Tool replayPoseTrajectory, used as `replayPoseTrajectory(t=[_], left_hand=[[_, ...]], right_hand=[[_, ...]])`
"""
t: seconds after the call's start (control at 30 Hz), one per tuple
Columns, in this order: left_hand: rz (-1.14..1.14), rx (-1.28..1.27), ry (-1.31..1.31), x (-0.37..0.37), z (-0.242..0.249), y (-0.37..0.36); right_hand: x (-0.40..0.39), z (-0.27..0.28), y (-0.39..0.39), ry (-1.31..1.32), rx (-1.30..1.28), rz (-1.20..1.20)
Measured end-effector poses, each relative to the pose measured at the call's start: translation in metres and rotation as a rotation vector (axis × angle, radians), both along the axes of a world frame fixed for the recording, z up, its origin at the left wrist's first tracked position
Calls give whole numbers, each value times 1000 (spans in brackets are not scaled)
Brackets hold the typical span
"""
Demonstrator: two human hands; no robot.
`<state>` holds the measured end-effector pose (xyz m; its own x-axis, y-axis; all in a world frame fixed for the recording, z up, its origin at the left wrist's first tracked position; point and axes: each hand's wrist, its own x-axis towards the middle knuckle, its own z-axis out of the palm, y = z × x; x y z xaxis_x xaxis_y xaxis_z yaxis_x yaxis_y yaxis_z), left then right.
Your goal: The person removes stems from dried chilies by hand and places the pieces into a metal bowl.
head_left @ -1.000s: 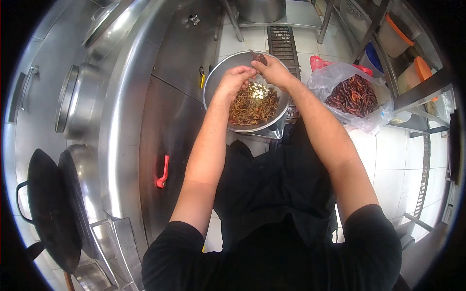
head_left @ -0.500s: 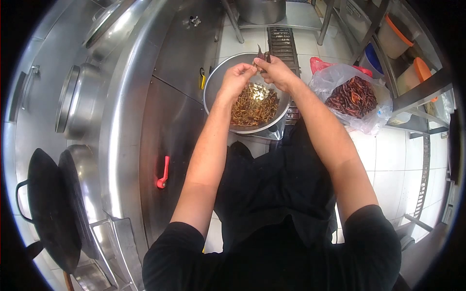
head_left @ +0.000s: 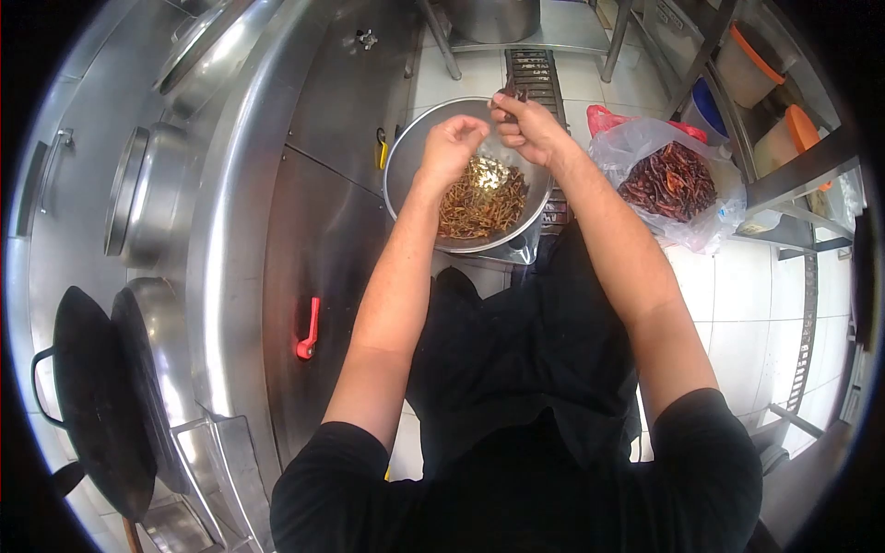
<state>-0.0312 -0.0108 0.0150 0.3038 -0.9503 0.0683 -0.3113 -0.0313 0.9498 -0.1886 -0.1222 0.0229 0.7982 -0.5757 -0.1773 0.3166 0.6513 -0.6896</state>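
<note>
Dark red dried chilies [head_left: 515, 88] stick out from the far side of my right hand [head_left: 533, 127], whose fingers are wrapped around them. My left hand [head_left: 452, 147] is a short gap to the left, thumb and fingertips pinched together; anything between them is too small to make out. Both hands are above a wide metal bowl [head_left: 403, 157]. In its bottom lies a heap of thin brown and yellowish stem-like bits [head_left: 479, 207]. To the right, an opened clear plastic bag [head_left: 613, 152] holds a pile of dried chilies [head_left: 671, 182].
Steel counter fronts [head_left: 323, 230] line the left, with a red lever [head_left: 310, 330] and a black wok [head_left: 97, 405]. A rack with orange-rimmed tubs [head_left: 751, 69] stands at right. A drain grate [head_left: 535, 78] runs behind the bowl over white tiles, near a large pot [head_left: 493, 20].
My hands have drawn apart from each other. My right hand has shifted slightly right and turned, with the chilies still in it; my left stays over the bowl.
</note>
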Motion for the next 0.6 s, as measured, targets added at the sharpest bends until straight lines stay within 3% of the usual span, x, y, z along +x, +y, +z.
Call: replayPoseTrajectory(t=[0.17, 0.23, 0.43, 0.6], left_hand=[[-112, 284, -824, -3, -43, 5], [-162, 372, -822, -21, -28, 4], [-266, 499, -876, -41, -44, 2], [-231, 469, -629, -19, -40, -3]], right_hand=[[-6, 8, -5, -16, -64, -112], [-7, 13, 0, 48, -106, -112], [-6, 10, 0, 39, -117, -67], [-6, 12, 2, 130, -186, -104]])
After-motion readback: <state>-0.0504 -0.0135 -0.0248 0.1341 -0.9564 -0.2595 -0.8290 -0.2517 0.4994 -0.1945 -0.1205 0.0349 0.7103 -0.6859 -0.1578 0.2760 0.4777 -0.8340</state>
